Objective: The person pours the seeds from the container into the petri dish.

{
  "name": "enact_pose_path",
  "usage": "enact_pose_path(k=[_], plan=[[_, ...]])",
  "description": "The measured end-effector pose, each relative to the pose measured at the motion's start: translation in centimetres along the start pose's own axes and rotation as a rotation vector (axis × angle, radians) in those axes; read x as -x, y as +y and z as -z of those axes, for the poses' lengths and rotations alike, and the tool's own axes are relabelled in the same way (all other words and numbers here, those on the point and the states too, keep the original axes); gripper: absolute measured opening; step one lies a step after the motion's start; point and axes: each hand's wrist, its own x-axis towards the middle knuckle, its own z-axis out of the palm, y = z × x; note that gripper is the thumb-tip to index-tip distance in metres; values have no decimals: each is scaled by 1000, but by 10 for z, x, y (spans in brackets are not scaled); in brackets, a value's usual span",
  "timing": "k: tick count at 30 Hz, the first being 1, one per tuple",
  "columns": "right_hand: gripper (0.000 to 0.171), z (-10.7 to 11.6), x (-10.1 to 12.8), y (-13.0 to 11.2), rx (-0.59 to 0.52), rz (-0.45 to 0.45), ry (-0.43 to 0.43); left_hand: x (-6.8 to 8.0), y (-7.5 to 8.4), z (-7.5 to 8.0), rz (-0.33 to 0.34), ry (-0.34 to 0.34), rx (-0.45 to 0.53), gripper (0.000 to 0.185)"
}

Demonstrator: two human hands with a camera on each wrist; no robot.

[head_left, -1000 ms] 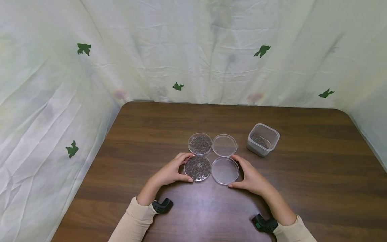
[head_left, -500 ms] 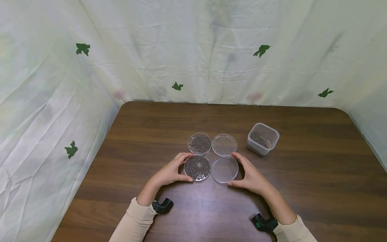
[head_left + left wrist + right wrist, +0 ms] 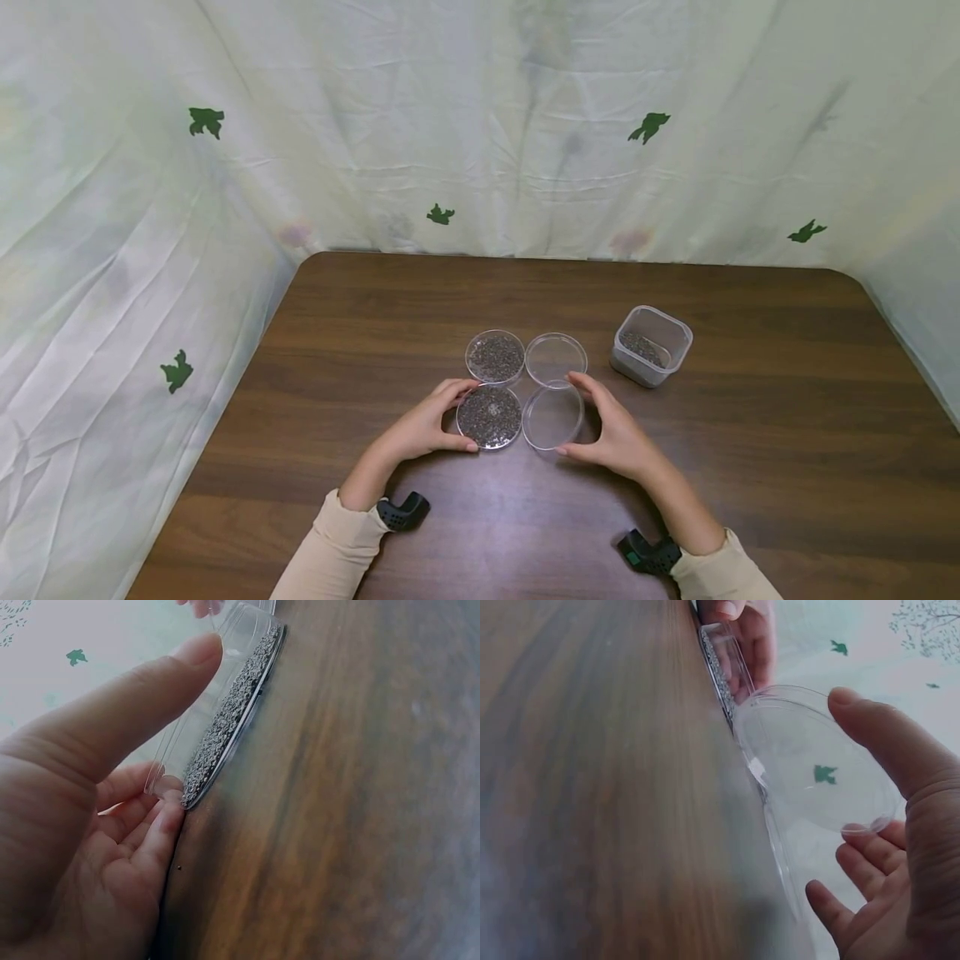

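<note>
Four round clear dishes sit in a square on the brown table (image 3: 375, 333). My left hand (image 3: 467, 417) grips the near left dish of dark seeds (image 3: 490, 415), thumb and fingers on its rim; the left wrist view shows that hand (image 3: 176, 735) against the seed dish (image 3: 232, 712). My right hand (image 3: 570, 414) holds a clear empty lid (image 3: 551, 415) by its edge, tilted up off the table. In the right wrist view my right hand (image 3: 840, 802) holds the lid (image 3: 802, 750) above a clear rim (image 3: 778, 851) lying on the wood.
Behind the near pair stand a second seed dish (image 3: 496, 357) and an empty clear dish (image 3: 556, 360). A square clear tub (image 3: 651, 346) with some seeds is at the right. White cloth walls (image 3: 150, 250) close in the table's left, back and right.
My right hand has raised the clear lid's right side, so it now stands tilted and shifted slightly left. The left hand and the seed dish have stayed put.
</note>
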Motion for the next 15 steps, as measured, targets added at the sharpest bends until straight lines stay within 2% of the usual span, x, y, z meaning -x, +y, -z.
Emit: enact_pose_path(k=[15], plan=[[96,-11,-16,-12,-75,43,6,1,0,1,26,-11,-5,86]])
